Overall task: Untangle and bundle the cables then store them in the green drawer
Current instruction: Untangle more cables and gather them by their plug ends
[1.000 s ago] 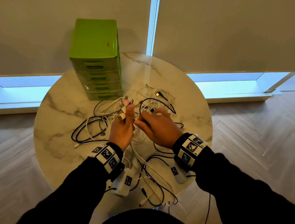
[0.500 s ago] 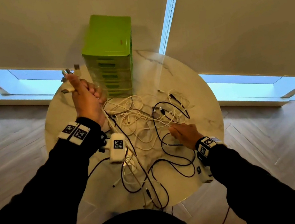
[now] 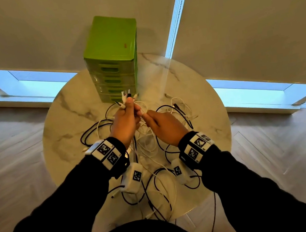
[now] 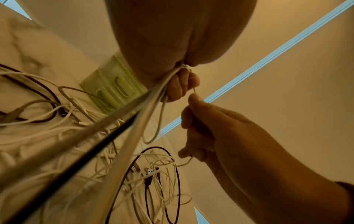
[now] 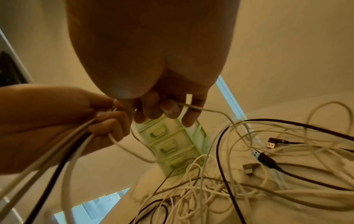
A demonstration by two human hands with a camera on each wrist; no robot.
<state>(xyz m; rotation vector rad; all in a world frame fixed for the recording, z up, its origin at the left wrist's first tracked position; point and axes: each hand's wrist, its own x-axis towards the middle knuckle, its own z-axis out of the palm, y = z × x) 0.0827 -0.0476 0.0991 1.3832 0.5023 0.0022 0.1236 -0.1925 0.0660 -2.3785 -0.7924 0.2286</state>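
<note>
My left hand (image 3: 126, 118) grips a bunch of cable ends (image 3: 127, 98), white and black, with the plugs sticking up past the fingers; the cords (image 4: 107, 128) run taut down toward the wrist. My right hand (image 3: 161, 123) sits right beside it and pinches a white cable (image 5: 193, 107) that loops to the left hand. The rest of the tangled cables (image 3: 154, 152) lie spread on the round marble table (image 3: 61, 131). The green drawer unit (image 3: 113, 57) stands at the table's far edge, just beyond the hands, all its drawers closed.
Loose USB plugs (image 5: 264, 157) lie on the table right of the hands. Some cables hang over the near table edge (image 3: 209, 203). Window blinds (image 3: 253, 18) hang behind the table, wooden floor on both sides.
My left hand, raised far left with the cable ends half a second ago, has come back to the middle. My right hand lifted off the table and took hold of a white cable.
</note>
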